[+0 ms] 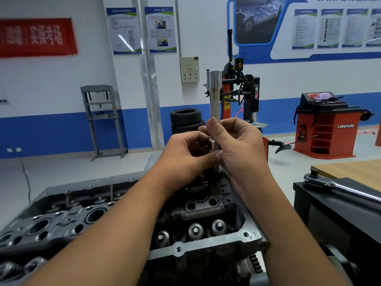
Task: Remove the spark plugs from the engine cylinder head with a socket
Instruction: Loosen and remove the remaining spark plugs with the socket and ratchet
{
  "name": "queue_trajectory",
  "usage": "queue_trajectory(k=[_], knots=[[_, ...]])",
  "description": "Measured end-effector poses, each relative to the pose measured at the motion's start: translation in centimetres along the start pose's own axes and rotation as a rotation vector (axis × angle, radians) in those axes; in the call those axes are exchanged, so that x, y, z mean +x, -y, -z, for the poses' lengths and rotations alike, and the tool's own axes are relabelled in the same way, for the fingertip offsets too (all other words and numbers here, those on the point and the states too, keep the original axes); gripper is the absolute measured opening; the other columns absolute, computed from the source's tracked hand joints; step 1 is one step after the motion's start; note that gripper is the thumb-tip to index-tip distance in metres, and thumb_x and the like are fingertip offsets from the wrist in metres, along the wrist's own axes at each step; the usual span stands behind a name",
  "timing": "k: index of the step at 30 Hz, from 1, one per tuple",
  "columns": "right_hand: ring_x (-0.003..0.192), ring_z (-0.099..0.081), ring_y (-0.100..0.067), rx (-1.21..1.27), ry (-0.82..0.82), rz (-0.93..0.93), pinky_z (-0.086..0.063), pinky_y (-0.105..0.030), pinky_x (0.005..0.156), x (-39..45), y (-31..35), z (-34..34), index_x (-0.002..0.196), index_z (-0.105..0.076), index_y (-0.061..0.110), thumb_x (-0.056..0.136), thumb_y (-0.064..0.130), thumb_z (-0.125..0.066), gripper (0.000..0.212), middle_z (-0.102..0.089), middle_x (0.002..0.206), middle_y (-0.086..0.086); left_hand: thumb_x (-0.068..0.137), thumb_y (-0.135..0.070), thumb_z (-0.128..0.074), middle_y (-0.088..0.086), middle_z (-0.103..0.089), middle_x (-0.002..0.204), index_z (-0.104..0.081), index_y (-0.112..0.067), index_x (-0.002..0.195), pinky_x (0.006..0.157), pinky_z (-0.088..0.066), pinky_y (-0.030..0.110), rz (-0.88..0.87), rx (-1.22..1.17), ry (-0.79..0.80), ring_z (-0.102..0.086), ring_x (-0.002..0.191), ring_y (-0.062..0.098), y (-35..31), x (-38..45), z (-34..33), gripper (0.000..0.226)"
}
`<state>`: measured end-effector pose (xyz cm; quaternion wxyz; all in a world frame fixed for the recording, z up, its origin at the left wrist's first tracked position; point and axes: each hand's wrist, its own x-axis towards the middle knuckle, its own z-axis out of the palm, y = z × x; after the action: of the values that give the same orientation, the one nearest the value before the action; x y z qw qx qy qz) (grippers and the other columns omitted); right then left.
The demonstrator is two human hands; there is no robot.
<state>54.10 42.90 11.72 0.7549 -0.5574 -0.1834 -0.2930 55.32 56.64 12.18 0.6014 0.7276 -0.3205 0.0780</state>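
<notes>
**Socket upright above the cylinder head**

You hold the long socket [214,93] upright above the cylinder head [127,219], wide end up. Your right hand [239,149] pinches its lower shaft; most of it rises above that grip. Your left hand [185,155] curls round the metal piece at its lower end.

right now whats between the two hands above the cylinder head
In the head view, a long upright socket rises between the left hand and right hand; both pinch its lower end above the cylinder head. No spark plug shows.
</notes>
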Motion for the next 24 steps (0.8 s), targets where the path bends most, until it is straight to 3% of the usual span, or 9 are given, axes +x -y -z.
queue_trajectory(k=[3,6,11,16,19,21,24], knots=[[0.084,-0.078,-0.026,-0.003,0.008,0.001,-0.064,-0.039,0.068,0.06,-0.01,0.0,0.092,-0.068,0.005,0.082,0.047,-0.07,0.043,-0.079,0.092,-0.01,0.101,-0.013,-0.065,0.01,-0.08,0.101,-0.072,-0.005,0.12,0.072,-0.062,0.027,0.024,-0.111,0.089,-0.077,0.091,0.017,-0.11,-0.11,-0.19,0.022],[0.083,-0.077,-0.026,0.007,0.017,-0.02,-0.063,-0.037,0.07,0.24,0.01,-0.08,0.087,-0.071,0.008,0.095,0.043,-0.064,0.036,-0.078,0.09,-0.012,0.102,-0.003,-0.062,0.015,-0.079,0.111,-0.07,-0.003,0.123,0.085,-0.063,0.031,0.018,-0.063,0.086,-0.077,0.101,0.022,-0.16,-0.14,-0.23,0.022],[0.09,-0.077,-0.035,0.027,-0.002,-0.008,-0.064,-0.051,0.077,0.01,0.15,-0.15,0.092,-0.066,0.01,0.077,0.045,-0.077,0.039,-0.079,0.094,-0.013,0.088,-0.006,-0.081,0.02,-0.078,0.096,-0.069,0.005,0.11,0.059,-0.058,0.028,-0.002,0.029,-0.005,-0.073,0.073,0.019,-0.16,-0.13,-0.11,0.028],[0.085,-0.078,-0.028,-0.027,0.018,0.003,-0.065,-0.047,0.072,-0.05,0.16,-0.29,0.094,-0.065,0.006,0.083,0.048,-0.068,0.044,-0.079,0.092,-0.009,0.103,-0.007,-0.062,0.014,-0.077,0.098,-0.071,0.005,0.12,0.073,-0.059,0.025,-0.002,-0.088,0.084,-0.075,0.085,0.016,0.05,-0.09,-0.19,0.022],[0.082,-0.077,-0.025,-0.046,-0.008,-0.009,-0.065,-0.042,0.071,0.13,0.13,-0.29,0.096,-0.066,0.006,0.095,0.042,-0.064,0.036,-0.079,0.089,-0.008,0.106,-0.001,-0.055,0.011,-0.076,0.104,-0.069,0.004,0.124,0.08,-0.06,0.024,-0.005,-0.062,0.114,-0.074,0.091,0.013,-0.07,-0.1,-0.29,0.023],[0.083,-0.077,-0.025,-0.023,-0.013,-0.038,-0.064,-0.04,0.071,0.2,0.07,-0.24,0.096,-0.067,0.007,0.099,0.035,-0.066,0.028,-0.079,0.091,-0.011,0.103,-0.001,-0.061,0.016,-0.078,0.108,-0.07,0.003,0.12,0.084,-0.063,0.03,-0.024,0.0,0.069,-0.076,0.096,0.018,-0.08,0.0,-0.24,0.02],[0.087,-0.077,-0.031,-0.01,-0.006,-0.019,-0.065,-0.049,0.078,0.05,0.04,-0.31,0.094,-0.066,0.009,0.085,0.034,-0.077,0.029,-0.077,0.097,-0.019,0.093,-0.007,-0.077,0.02,-0.079,0.103,-0.071,0.002,0.115,0.085,-0.062,0.055,-0.031,0.054,0.007,-0.077,0.097,0.037,-0.1,-0.03,-0.17,0.025]])
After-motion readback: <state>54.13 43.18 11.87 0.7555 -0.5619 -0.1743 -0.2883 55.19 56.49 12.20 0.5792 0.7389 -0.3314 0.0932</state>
